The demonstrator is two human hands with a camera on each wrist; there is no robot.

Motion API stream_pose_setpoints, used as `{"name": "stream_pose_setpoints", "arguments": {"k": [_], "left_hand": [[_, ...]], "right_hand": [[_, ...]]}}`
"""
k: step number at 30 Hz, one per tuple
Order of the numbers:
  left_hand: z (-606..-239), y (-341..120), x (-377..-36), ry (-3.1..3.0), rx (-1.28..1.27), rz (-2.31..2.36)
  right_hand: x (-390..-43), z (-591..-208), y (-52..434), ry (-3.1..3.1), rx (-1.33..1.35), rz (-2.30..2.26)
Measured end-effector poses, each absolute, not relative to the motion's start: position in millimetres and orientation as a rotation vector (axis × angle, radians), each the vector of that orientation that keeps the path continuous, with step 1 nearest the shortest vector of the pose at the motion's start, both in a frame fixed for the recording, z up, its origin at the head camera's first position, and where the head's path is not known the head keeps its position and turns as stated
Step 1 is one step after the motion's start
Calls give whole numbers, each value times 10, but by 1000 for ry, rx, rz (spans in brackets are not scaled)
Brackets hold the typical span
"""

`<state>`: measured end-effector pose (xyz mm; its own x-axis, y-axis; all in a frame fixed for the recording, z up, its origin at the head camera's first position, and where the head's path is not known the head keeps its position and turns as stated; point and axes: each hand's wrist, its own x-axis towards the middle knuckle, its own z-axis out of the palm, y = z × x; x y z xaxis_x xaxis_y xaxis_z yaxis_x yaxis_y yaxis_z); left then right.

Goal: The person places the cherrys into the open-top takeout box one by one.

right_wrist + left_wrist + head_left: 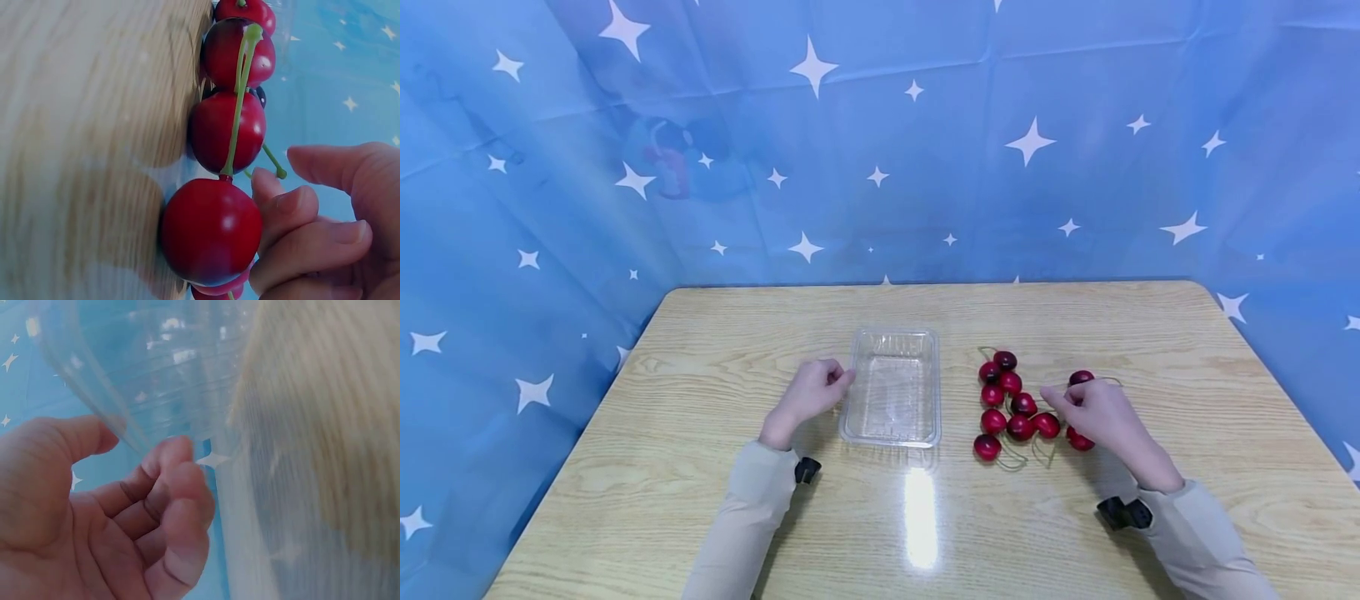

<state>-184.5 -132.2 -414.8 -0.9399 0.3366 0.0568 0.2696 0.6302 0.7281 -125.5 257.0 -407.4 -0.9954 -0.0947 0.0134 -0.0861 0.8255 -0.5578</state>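
A clear plastic container stands upright on the table with nothing in it. My left hand is at its left side, and the rim runs between thumb and curled fingers in the left wrist view. To the right, over several dark red cherries with green stems, hovers my right hand. Its thumb and forefinger are apart, fingers loosely bent, holding nothing. In the right wrist view a stem points toward the gap between thumb and forefinger, and a large cherry lies beside the fingers.
The wood-grain table has rounded far corners. Behind it hangs a blue cloth with white stars. One cherry lies beyond the right hand, another cherry just in front of it.
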Motion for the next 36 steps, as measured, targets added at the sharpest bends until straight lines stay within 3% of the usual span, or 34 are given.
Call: {"name": "stream_pose_setpoints", "arguments": {"k": [16, 36], "left_hand": [[-4181, -1259, -1843, 2328, 234, 1535], [-4174, -1268, -1850, 2149, 214, 1650]], "right_hand": [[-1259, -4115, 2580, 2874, -157, -1051], [-1271, -3995, 2580, 2689, -75, -1210]]}}
